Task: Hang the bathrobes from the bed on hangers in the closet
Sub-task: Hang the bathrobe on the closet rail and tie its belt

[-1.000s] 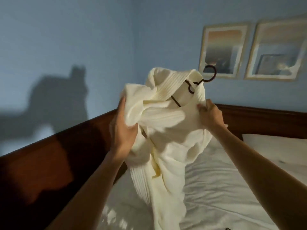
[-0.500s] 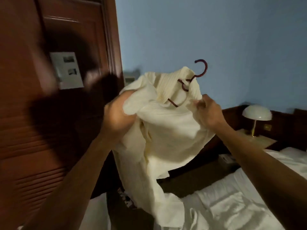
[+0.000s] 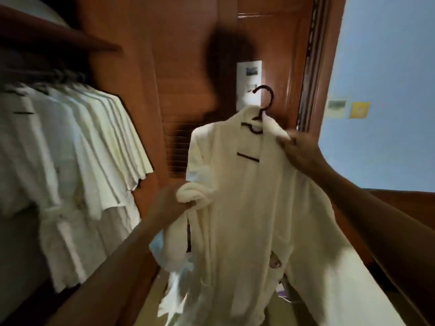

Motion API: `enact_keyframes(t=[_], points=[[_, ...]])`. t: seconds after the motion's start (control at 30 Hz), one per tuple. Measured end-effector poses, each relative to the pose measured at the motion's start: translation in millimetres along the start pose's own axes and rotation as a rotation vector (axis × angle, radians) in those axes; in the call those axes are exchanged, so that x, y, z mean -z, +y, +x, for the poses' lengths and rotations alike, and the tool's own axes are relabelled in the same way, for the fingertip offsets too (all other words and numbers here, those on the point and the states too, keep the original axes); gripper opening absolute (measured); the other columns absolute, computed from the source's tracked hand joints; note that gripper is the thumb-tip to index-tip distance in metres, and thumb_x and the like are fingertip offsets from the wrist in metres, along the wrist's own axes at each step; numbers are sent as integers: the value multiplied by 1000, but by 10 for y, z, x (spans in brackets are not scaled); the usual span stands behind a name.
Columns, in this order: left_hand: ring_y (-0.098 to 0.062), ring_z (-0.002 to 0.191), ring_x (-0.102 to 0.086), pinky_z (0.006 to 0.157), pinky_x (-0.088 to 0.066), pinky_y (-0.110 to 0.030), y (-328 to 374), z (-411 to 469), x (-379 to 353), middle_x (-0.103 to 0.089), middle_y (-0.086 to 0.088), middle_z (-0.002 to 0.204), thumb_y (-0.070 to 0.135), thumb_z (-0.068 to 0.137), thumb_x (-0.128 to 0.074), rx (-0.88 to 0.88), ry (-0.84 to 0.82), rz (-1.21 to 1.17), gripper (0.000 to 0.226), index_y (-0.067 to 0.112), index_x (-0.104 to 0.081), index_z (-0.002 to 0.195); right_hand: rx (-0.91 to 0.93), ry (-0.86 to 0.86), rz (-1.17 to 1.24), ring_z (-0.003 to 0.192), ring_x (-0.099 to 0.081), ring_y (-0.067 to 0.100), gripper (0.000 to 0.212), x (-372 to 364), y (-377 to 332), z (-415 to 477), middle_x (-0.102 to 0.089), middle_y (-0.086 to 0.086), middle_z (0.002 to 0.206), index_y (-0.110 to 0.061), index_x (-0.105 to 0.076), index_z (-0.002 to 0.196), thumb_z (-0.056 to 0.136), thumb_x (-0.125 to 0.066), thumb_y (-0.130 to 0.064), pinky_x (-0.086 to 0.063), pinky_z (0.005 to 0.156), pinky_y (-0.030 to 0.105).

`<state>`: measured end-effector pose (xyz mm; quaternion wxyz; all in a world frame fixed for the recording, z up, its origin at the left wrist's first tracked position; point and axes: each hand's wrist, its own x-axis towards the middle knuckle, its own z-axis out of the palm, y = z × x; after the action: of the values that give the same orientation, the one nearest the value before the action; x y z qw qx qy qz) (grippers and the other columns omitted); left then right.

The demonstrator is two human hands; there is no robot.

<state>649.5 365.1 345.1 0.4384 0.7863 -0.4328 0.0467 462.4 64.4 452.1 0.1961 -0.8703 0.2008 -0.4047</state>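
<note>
Holding the bathrobe (image 3: 247, 196) mid-frame on its hanger (image 3: 272, 98), the right hand (image 3: 301, 154) pinches the collar edge while the left hand (image 3: 173, 203) grips a bunched sleeve. I'd free a hand for the hanger's top, then lift it into the closet (image 3: 131, 78) at upper left, beside the hung robes (image 3: 82, 142), keeping the shoulders seated.
</note>
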Motion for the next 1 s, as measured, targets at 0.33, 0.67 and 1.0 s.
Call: enact_keyframes(t=[0.33, 0.67, 1.0], points=[[-34, 149, -28, 119, -33, -52, -862, -35, 1392, -28, -10, 163, 78, 73, -68, 391, 429, 525, 113, 23, -21, 161, 307, -260, 314, 69, -58, 25, 43, -1628, -961, 657, -59, 4, 67, -8, -57, 71, 89, -52, -47, -42, 63, 39], [-40, 84, -64, 70, -49, -41, -736, 550, 1968, -61, 0, 74, 44, 101, -59, 295, 601, 482, 30, 15, -63, 96, 644, -456, 464, 66, -55, 15, 38, -2512, -1951, 1285, -63, 12, 76, -7, -61, 78, 95, -64, -41, -42, 62, 36], [-44, 90, -60, 67, -35, -38, -1442, 710, 3043, -68, -15, 87, 40, 100, -59, 427, 781, 715, 41, 23, -38, 69, 585, -602, 275, 81, -62, 17, 30, -3619, -2080, 1938, -65, -4, 84, -22, -58, 83, 99, -56, -47, -44, 65, 33]])
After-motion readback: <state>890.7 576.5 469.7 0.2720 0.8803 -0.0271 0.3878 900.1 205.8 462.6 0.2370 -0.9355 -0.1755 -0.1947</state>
